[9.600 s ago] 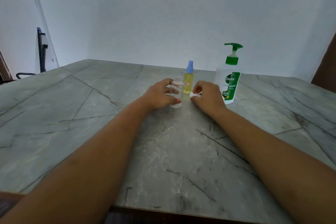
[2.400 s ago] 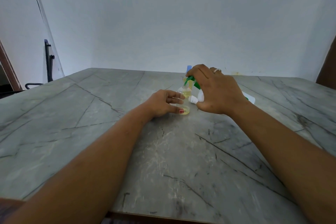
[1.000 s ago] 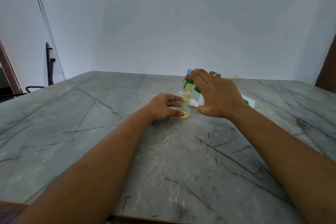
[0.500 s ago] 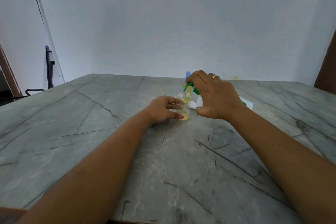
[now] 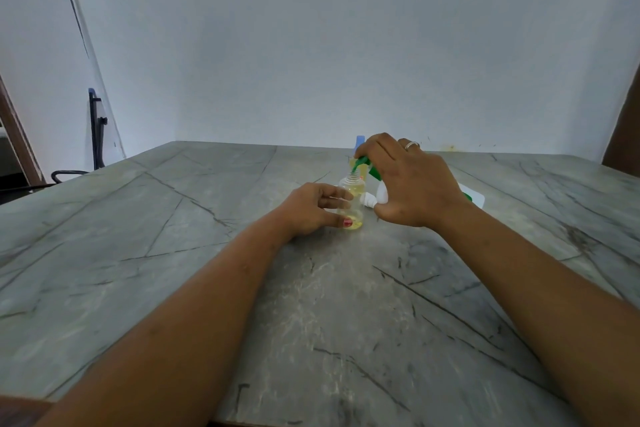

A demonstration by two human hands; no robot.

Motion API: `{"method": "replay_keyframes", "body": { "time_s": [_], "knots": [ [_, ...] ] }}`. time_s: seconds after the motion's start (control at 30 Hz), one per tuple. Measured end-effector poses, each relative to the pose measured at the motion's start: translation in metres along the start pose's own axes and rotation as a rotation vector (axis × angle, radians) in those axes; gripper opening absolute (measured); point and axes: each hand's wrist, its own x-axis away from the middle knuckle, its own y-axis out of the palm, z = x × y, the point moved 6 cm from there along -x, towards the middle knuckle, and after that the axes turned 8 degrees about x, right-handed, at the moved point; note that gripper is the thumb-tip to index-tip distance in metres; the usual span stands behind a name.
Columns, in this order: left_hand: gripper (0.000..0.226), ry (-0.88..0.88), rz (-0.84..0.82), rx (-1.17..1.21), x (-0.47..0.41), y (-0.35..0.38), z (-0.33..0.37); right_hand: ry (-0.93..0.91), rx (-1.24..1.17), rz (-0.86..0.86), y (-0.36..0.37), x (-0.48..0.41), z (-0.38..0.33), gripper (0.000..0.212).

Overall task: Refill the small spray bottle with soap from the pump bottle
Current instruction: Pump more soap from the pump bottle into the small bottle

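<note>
Head view showed us, at the far left, a dark chair [image 5: 69, 176] beside the wall [image 5: 311, 45]. A grey marble table [image 5: 166, 253] filled most of the picture, and both our forearms reached over it towards the middle.

Our left hand [image 5: 311, 210] was wrapped around the spray bottle [image 5: 354, 199], with the fingers curled on its far side and the thumb, which had a red nail, against its lower part. This bottle was clear and stood upright on the table, near the middle and a little to the back. Its neck was open at the top, and some yellow liquid lay in the bottom.

Just behind it we saw the blue cap [image 5: 360, 141] of another bottle, mostly hidden.

Our right hand [image 5: 412, 187] gripped the top of the pump bottle [image 5: 472, 198], with the fingers curled over the green pump head and the thumb below. The pump bottle was tilted to the left, and only a part of its white body showed behind the wrist. Its green nozzle [image 5: 360, 164] pointed down at the open neck of the spray bottle; we could not tell if they touched. A small white piece [image 5: 367, 200] showed beside the thumb, but we could not tell what it was. A ring [image 5: 411, 144] sat on one finger of this hand.
</note>
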Motion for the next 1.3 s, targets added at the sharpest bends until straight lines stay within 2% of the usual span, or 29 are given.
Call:
{"method": "replay_keyframes", "body": {
  "time_s": [0.2, 0.43, 0.73, 1.07, 1.3],
  "knots": [
    [0.049, -0.003, -0.006, 0.027, 0.0002, -0.0009, -0.0014, -0.038, 0.049, 0.002, 0.0017, 0.0032, -0.0004, 0.076],
    [0.052, -0.007, -0.003, -0.003, 0.0009, 0.0002, 0.0014, 0.001, 0.009, 0.01, -0.0003, 0.0009, 0.0008, 0.068],
    [0.049, -0.012, -0.006, 0.033, -0.0003, -0.0012, -0.0024, -0.041, 0.07, 0.018, 0.0015, 0.003, -0.0006, 0.079],
    [0.051, -0.008, -0.006, 0.017, 0.0008, -0.0002, 0.0001, 0.0, 0.003, 0.022, 0.0004, -0.0007, -0.0001, 0.068],
    [0.05, -0.008, -0.001, 0.032, 0.0008, -0.0013, -0.0013, -0.039, 0.062, 0.019, 0.0012, 0.0015, -0.003, 0.077]
  ]
}}
